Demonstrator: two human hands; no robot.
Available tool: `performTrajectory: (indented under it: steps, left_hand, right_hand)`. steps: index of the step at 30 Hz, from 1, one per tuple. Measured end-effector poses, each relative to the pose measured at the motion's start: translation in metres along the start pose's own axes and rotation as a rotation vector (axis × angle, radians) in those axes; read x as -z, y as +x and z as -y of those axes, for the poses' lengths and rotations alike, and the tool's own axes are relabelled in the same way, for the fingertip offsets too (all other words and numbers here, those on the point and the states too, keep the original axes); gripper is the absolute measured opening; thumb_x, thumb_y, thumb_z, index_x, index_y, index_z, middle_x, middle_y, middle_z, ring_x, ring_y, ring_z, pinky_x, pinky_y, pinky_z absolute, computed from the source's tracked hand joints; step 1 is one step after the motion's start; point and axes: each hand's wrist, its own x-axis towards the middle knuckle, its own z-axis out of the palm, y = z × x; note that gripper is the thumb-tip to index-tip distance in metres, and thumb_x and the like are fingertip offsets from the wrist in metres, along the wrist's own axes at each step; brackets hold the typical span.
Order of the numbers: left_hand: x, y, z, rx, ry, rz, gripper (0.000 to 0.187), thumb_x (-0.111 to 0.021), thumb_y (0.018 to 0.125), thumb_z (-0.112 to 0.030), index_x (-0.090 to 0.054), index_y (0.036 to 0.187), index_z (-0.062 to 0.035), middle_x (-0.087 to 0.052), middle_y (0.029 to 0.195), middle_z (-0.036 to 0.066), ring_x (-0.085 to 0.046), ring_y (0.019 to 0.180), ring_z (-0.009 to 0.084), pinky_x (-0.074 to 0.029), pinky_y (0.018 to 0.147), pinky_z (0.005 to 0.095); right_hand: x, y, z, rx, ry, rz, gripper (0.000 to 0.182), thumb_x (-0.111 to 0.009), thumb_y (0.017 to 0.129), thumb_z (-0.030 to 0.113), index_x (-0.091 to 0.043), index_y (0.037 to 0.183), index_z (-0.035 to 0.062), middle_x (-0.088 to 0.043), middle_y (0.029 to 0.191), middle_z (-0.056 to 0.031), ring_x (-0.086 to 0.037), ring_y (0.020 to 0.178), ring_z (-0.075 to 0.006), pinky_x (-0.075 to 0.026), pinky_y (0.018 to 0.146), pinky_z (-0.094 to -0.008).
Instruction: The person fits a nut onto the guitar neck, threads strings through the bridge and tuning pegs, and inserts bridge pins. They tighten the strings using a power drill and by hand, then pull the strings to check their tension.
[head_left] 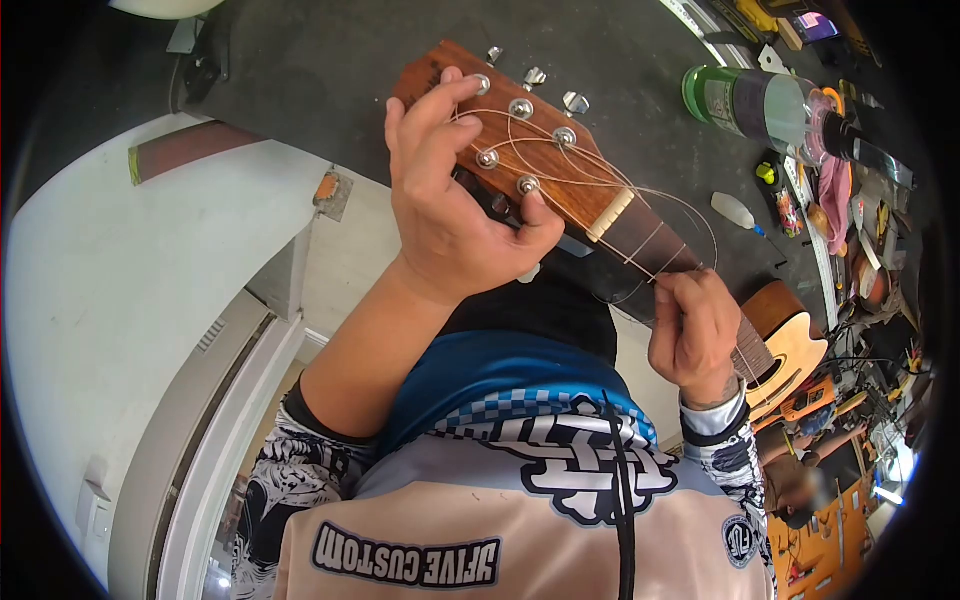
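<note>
Restringing, I judge: my left hand [450, 215] clamps round the guitar headstock [520, 140], fingers on a tuning peg [483, 84]; below its nut, my right hand [693, 335] pinches loose strings [640, 200]. Next calls for steady tension while winding.

The person's shirt [480, 520] bears "JFIVE CUSTOM", upside down in the head view.

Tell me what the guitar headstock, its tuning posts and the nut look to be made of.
Headstock: seemingly wood, glossy reddish-brown with visible grain. Tuning posts: apparently polished silvery metal, catching light. Nut: pale cream strip, perhaps bone or plastic; unclear which.
</note>
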Motion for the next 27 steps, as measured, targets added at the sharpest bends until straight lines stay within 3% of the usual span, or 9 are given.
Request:
performTrajectory:
  steps: [6,10,15,23,25,27]
  left_hand:
    - [0.002,-0.002,0.003,-0.001,-0.017,0.007,0.077,-0.067,0.07,-0.005,-0.024,0.134,-0.0018,-0.042,0.135,0.032,-0.052,0.129,0.0434,-0.042,0.109,0.0529]
    - [0.003,-0.003,0.004,0.007,-0.046,0.009,0.078,-0.067,0.07,-0.004,-0.024,0.135,-0.0012,-0.041,0.136,0.032,-0.051,0.13,0.0434,-0.043,0.109,0.0523]
    - [-0.005,-0.011,0.018,-0.042,-0.038,-0.129,0.076,-0.072,0.072,-0.018,-0.033,0.135,-0.0009,-0.055,0.134,0.028,-0.057,0.126,0.0456,-0.025,0.112,0.0685]
    - [-0.004,-0.013,0.021,-0.056,-0.08,-0.171,0.079,-0.074,0.069,-0.018,-0.035,0.135,-0.0015,-0.053,0.136,0.026,-0.055,0.127,0.0427,-0.03,0.112,0.065]
    - [0.0,-0.01,0.011,-0.023,-0.078,-0.075,0.08,-0.07,0.07,-0.006,-0.028,0.138,0.0011,-0.043,0.138,0.03,-0.051,0.131,0.0423,-0.037,0.115,0.0555]
    - [0.0,-0.01,0.01,-0.023,-0.084,-0.067,0.083,-0.071,0.07,-0.005,-0.027,0.14,0.0011,-0.043,0.139,0.029,-0.05,0.131,0.0425,-0.037,0.116,0.0552]
  right_hand:
    - [-0.009,-0.007,-0.002,0.037,-0.007,-0.077,0.033,-0.073,0.072,-0.01,-0.067,0.104,-0.0023,-0.061,0.077,-0.0108,-0.059,0.062,-0.0255,-0.047,0.055,-0.0347]
    - [0.0,-0.006,-0.001,0.06,-0.047,0.039,0.046,-0.073,0.068,-0.007,-0.073,0.113,-0.0002,-0.056,0.078,-0.0077,-0.056,0.063,-0.0233,-0.046,0.054,-0.0337]
    - [0.005,-0.003,-0.003,0.139,-0.04,0.142,0.05,-0.074,0.067,-0.004,-0.074,0.117,0.0007,-0.054,0.078,-0.0066,-0.055,0.063,-0.022,-0.046,0.053,-0.0335]
    - [-0.007,-0.011,-0.008,0.221,-0.091,0.023,0.053,-0.072,0.065,-0.005,-0.073,0.118,0.0003,-0.054,0.077,-0.0058,-0.056,0.062,-0.0213,-0.046,0.051,-0.0336]
    - [-0.006,-0.012,-0.011,0.224,-0.079,0.015,0.054,-0.071,0.064,-0.006,-0.073,0.118,0.0,-0.054,0.076,-0.0058,-0.056,0.062,-0.0213,-0.046,0.051,-0.0336]
    - [-0.006,-0.012,-0.013,0.227,-0.077,0.018,0.054,-0.071,0.063,-0.006,-0.073,0.117,-0.0004,-0.055,0.076,-0.006,-0.056,0.061,-0.0215,-0.046,0.051,-0.0334]
